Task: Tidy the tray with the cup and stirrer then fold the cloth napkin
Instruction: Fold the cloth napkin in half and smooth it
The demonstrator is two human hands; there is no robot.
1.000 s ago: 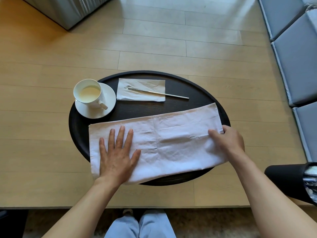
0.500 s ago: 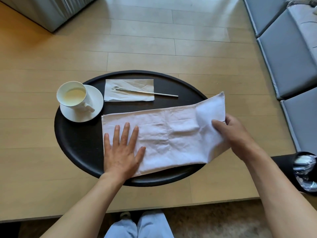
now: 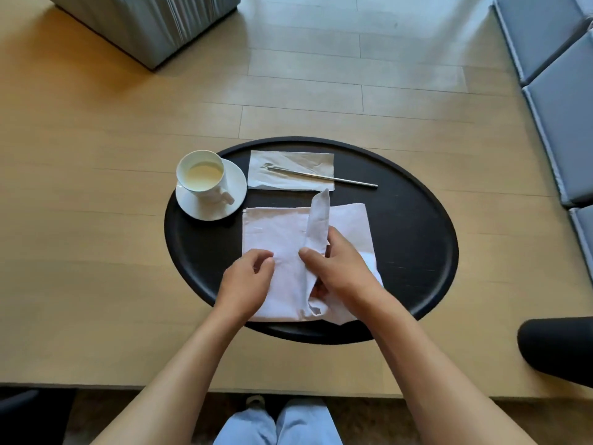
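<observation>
Gripping the cloth napkin [image 3: 282, 232], both hands raise a flap [image 3: 319, 216] pointing away; stirrer [image 3: 324, 177] lies crosswise.

A single view is given, taken from a wide-angle camera worn on the head and directed forward and steeply downward. The desk [image 3: 96, 220] is seen from close above, with the black oval tray [image 3: 417, 245] placed near the centre of the frame. Both forearms are seen entering from the bottom edge, and trousered legs are caught below the near desk edge. Straight lines are bowed toward the frame edges.
</observation>
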